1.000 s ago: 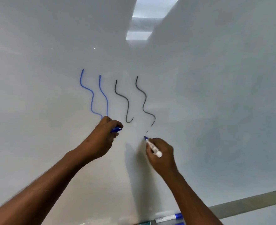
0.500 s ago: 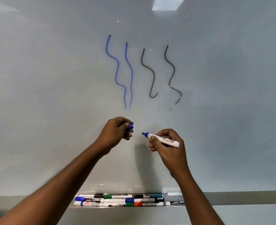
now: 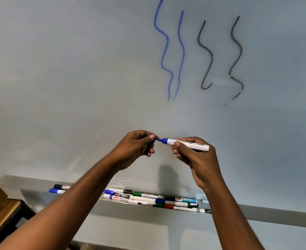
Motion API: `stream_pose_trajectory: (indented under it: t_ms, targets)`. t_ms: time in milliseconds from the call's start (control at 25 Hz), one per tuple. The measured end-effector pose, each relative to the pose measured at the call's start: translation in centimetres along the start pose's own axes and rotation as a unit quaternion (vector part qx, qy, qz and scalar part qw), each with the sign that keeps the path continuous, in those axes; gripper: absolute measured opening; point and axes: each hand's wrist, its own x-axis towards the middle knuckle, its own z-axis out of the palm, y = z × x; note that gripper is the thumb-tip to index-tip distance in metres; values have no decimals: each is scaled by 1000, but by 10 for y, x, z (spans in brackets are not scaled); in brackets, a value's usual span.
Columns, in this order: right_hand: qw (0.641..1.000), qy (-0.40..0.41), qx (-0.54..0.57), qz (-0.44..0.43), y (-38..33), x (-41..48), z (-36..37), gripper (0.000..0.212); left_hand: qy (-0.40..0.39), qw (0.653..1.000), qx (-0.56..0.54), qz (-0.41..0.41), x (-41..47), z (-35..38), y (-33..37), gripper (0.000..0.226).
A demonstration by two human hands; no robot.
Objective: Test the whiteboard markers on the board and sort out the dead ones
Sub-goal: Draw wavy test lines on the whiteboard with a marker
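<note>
Already four test lines (image 3: pixel 183 53) mark the board (image 3: pixel 76 69); your right hand (image 3: pixel 199 159) pinches the blue marker (image 3: pixel 188 143), left hand (image 3: pixel 136 147) its cap (image 3: pixel 154 141); tray markers (image 3: pixel 145 194) await testing.

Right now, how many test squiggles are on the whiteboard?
4, side by side: left blue line, right blue line, left black line, right black line, which breaks up at its bottom.
</note>
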Motion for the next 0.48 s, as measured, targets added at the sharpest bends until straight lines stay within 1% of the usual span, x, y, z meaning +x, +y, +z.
stream_pose_trajectory:
  t_ms: [80,240,360,480]
  targets:
    - [1000,-3,6,18,1,0,2,16,-16,1000,-5,4,-2,-6,-2,24]
    - [998,-34,-39,29,4,-2,9,17,-61,998,18,18,-7,-11,-4,22]
    - [998,-33,9,52,4,-2,14,15,-69,997,9,20,-10,-15,-2,22]
    - [996,-18,60,71,6,-3,20,10,-39,999,9,33,-14,-14,-3,20]
